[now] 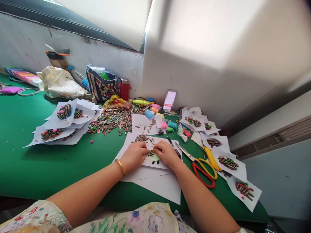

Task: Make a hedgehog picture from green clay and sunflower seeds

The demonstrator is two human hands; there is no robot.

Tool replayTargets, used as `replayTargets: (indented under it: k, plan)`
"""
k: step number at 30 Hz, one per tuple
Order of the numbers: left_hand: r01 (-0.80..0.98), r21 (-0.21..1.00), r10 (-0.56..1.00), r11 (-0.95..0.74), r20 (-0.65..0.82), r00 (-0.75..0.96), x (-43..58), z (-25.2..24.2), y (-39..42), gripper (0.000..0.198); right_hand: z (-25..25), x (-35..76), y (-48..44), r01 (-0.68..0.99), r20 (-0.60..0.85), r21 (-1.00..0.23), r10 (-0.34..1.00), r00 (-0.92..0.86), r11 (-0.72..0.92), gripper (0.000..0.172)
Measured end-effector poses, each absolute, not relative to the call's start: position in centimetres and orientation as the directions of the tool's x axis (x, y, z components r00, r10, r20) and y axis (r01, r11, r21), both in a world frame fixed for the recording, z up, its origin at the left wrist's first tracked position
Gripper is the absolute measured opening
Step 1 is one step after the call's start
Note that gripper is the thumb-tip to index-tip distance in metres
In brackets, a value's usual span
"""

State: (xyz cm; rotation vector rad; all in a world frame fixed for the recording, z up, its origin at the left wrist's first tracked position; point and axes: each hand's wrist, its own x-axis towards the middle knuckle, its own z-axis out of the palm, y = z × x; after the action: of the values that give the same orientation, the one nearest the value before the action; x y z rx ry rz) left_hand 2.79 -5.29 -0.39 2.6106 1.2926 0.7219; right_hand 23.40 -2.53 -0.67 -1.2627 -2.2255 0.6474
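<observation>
On a small sheet of white paper (160, 165) lies a pale green clay shape (153, 157) with striped sunflower seeds on its upper part and small black pieces below. My left hand (133, 156) bends over its left side, thumb and fingers pinched together at the seeds. From the right, my right hand (167, 153) also pinches close to the same seeds. Whatever sits between the fingertips of either hand is too small to make out. A little heap of sunflower seeds (141, 138) rests on the paper just beyond my left hand.
Scissors (198, 160) with red and yellow handles, a yellow utility knife (212, 158) and black pens (175, 149) lie to the right. Beyond are a large seed pile (114, 118) and bags of coloured clay (149, 114). Decorated cards (60, 124) stack left, others right. A red bottle (124, 90) stands behind.
</observation>
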Motion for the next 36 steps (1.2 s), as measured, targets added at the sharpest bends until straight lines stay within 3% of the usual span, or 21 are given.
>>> replayTargets:
  k: [9, 14, 18, 21, 23, 26, 29, 32, 36]
  plan:
    - [0.714, 0.326, 0.78, -0.62, 0.349, 0.519, 2.7, -0.7, -5.2, 0.033, -0.7, 23.4, -2.6, 0.625, 0.203, -0.621, 0.868, -0.454, 0.472, 0.013]
    - [0.708, 0.397, 0.811, -0.583, 0.336, 0.48, 2.6, -0.8, -5.0, 0.032, -0.8, 23.6, -2.4, 0.594, 0.236, -0.654, 0.872, -0.428, 0.468, 0.016]
    - [0.711, 0.479, 0.857, -0.514, 0.268, 0.439, 1.8, 0.4, -5.3, 0.013, -1.2, 23.9, -2.2, 0.59, 0.247, -0.697, 0.909, -0.336, 0.407, 0.021]
    - [0.651, 0.415, 0.762, -0.636, 0.201, 0.616, 1.0, 1.5, -5.8, 0.033, -1.4, 24.0, -2.0, 0.591, 0.243, -0.716, 0.927, -0.287, 0.371, 0.021]
    - [0.63, 0.368, 0.716, -0.684, 0.174, 0.676, 0.7, 1.9, -6.0, 0.029, -1.3, 24.2, -1.9, 0.577, 0.278, -0.723, 0.924, -0.261, 0.38, 0.021]
    - [0.618, 0.356, 0.701, -0.701, 0.182, 0.69, 0.6, 1.8, -5.8, 0.005, -0.2, 24.6, -2.2, 0.544, 0.384, -0.721, 0.901, -0.203, 0.43, 0.02]
    - [0.632, 0.397, 0.736, -0.665, 0.207, 0.644, 0.7, 1.5, -5.3, 0.011, 2.1, 24.7, -3.7, 0.521, 0.488, -0.695, 0.857, -0.163, 0.495, 0.02]
    - [0.649, 0.456, 0.786, -0.61, 0.245, 0.567, 0.9, 1.3, -4.8, 0.015, 4.1, 24.4, -6.8, 0.522, 0.513, -0.608, 0.798, -0.317, 0.598, 0.019]
    - [0.652, 0.506, 0.823, -0.564, 0.276, 0.497, 1.1, 1.0, -4.6, 0.016, 3.5, 23.8, -11.4, 0.551, 0.329, -0.466, 0.714, -0.618, 0.692, 0.022]
